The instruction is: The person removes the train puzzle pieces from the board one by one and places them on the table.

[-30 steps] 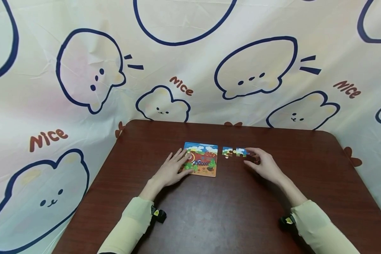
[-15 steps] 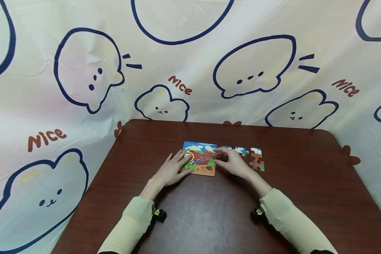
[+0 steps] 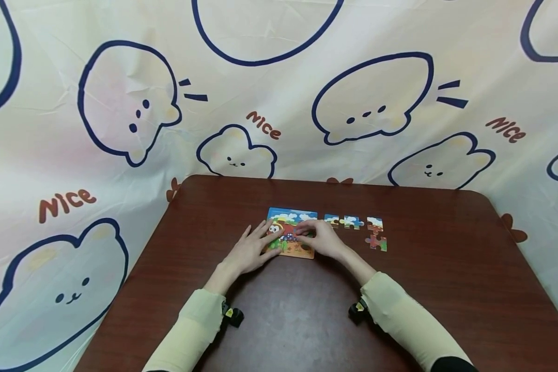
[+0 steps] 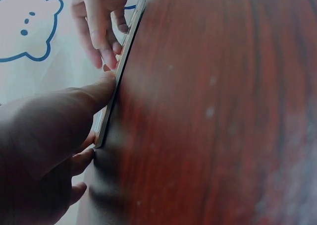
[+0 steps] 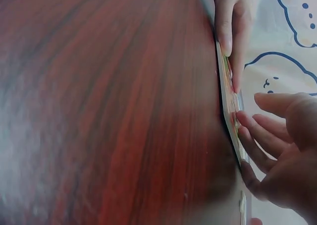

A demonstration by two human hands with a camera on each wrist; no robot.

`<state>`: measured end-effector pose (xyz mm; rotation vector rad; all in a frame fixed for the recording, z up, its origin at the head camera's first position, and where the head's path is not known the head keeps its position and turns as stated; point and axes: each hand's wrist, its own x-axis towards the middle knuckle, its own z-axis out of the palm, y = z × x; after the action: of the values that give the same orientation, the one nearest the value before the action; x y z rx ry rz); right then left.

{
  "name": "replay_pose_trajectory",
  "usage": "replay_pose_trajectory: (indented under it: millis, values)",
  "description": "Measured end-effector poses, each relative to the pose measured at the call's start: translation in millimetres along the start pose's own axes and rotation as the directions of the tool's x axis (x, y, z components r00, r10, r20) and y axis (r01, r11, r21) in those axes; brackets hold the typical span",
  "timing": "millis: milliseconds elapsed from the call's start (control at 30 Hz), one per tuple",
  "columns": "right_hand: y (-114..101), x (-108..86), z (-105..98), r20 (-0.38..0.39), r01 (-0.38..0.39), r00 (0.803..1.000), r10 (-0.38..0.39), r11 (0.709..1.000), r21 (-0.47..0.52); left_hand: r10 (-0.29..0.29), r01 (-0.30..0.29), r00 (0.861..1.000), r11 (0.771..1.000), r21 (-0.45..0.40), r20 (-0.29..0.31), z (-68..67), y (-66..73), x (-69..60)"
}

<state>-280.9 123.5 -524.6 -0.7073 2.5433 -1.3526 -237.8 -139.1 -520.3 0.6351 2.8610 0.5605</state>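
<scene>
A square jigsaw puzzle board (image 3: pixel 301 251) with a colourful cartoon picture lies flat on the table. My left hand (image 3: pixel 247 251) rests over its left side, fingers spread, the thumb at the near edge. Over the board's right half is my right hand (image 3: pixel 324 239), its fingertips touching the picture. In the right wrist view, the right hand (image 5: pixel 292 140) has its thumb apart from the fingers, and no piece shows between them. Several loose puzzle pieces lie to the right of the board, among them a blue-and-white piece (image 3: pixel 352 222) and a red-and-green piece (image 3: pixel 378 243).
The dark brown wooden table (image 3: pixel 288 330) carries the board and pieces near its far side. Behind it hangs a pale cloth (image 3: pixel 288 93) printed with cartoon bears. A small black camera (image 3: pixel 357 312) sits on the right wrist.
My right hand has moved left, from beside the loose pieces to over the board, uncovering the pieces at the right. The left hand stays on the board.
</scene>
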Motion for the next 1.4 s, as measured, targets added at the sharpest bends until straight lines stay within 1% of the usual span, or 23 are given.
replay_pose_trajectory:
  millis: [67, 133, 233, 300, 400, 500, 600, 733, 933, 1133, 1267, 1400]
  values:
    - [-1, 1.2, 2, -0.014, -0.008, 1.0, 0.009, 1.0, 0.026, -0.003, 0.003, 1.0, 1.0, -0.005, 0.002, -0.5, 0.3, -0.4]
    - [-3, 1.9, 3, -0.027, -0.034, 0.999, 0.036, 0.997, 0.063, -0.005, 0.005, 1.0, 1.0, -0.009, 0.004, -1.1, 0.8, -0.6]
    - [-6, 3.7, 5, -0.031, -0.098, 0.994, 0.102, 0.989, 0.107, -0.007, 0.007, 1.0, 1.0, -0.009, 0.007, -1.4, 1.1, -1.1]
    - [-8, 5.3, 7, -0.031, -0.154, 0.987, 0.159, 0.98, 0.126, -0.008, 0.008, 1.0, 1.0, -0.005, 0.01, -0.9, 1.1, -1.2]
    - [-11, 7.8, 11, -0.043, -0.21, 0.976, 0.215, 0.972, 0.102, -0.007, 0.007, 1.0, 1.0, 0.003, 0.011, 0.2, 1.0, -1.3]
    - [-15, 9.8, 15, -0.08, -0.235, 0.968, 0.238, 0.971, 0.044, -0.006, 0.006, 1.0, 1.0, 0.008, 0.007, 1.1, 1.1, -1.1]
    - [-17, 11.7, 19, -0.131, -0.243, 0.962, 0.239, 0.97, -0.014, -0.003, 0.003, 1.0, 1.0, 0.017, 0.004, 1.2, 1.7, -1.3]
    - [-19, 12.7, 23, -0.175, -0.241, 0.957, 0.234, 0.97, -0.023, -0.01, 0.011, 1.0, 0.999, 0.037, -0.01, 1.0, 1.9, -1.4]
    - [-16, 11.7, 24, -0.185, -0.206, 0.961, 0.208, 0.978, 0.027, -0.037, 0.039, 0.999, 0.998, 0.055, -0.038, 1.6, 2.2, -0.1]
    - [-13, 10.8, 25, -0.189, -0.193, 0.96, 0.207, 0.977, 0.089, -0.083, 0.088, 0.994, 0.994, 0.069, -0.078, 2.8, 6.0, 0.7]
    - [-10, 10.0, 26, -0.189, -0.19, 0.959, 0.211, 0.974, 0.125, -0.109, 0.116, 0.988, 0.991, 0.063, -0.105, 6.7, 9.7, 2.5]
    - [-8, 9.2, 25, -0.185, -0.188, 0.96, 0.211, 0.973, 0.135, -0.118, 0.126, 0.985, 0.991, 0.051, -0.126, 11.1, 11.3, 3.8]
